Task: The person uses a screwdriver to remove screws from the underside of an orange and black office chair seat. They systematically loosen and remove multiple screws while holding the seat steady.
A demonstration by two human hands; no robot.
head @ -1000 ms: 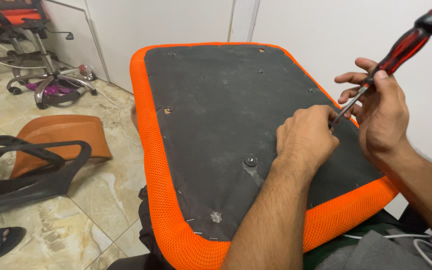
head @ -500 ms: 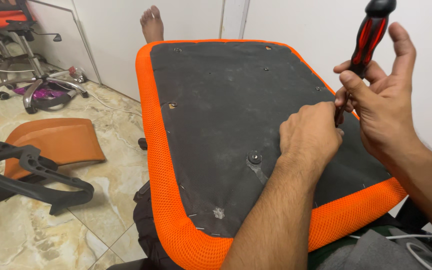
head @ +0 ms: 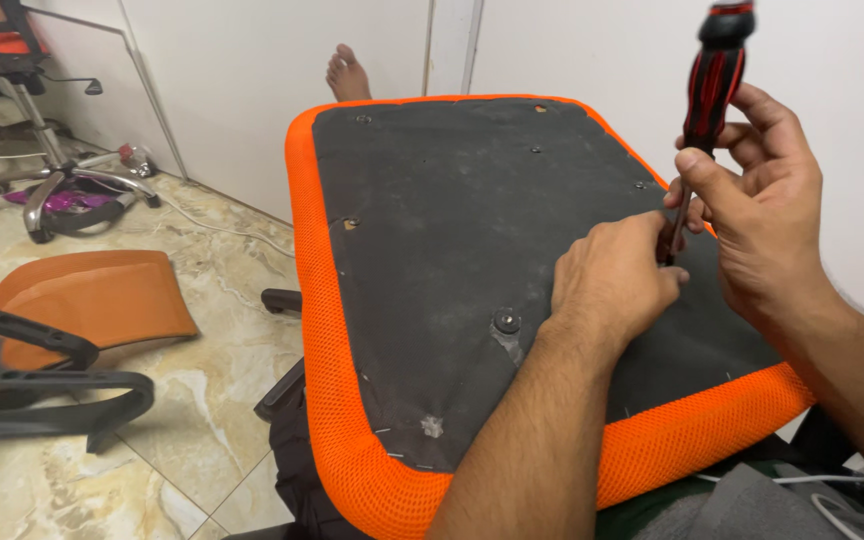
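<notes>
The right hand pinches the screwdriver low on its red-and-black handle; the left hand is curled closed at the shaft's tip, pressed on the upturned seat cushion near its right edge. The tool stands nearly upright, long axis vertical, tip down and slightly left. It looks stiff and light, the ribbed handle the surest hold. The cushion lies across the person's lap, orange mesh rim soft, black underside firm. Beyond, a chair backrest on the floor
</notes>
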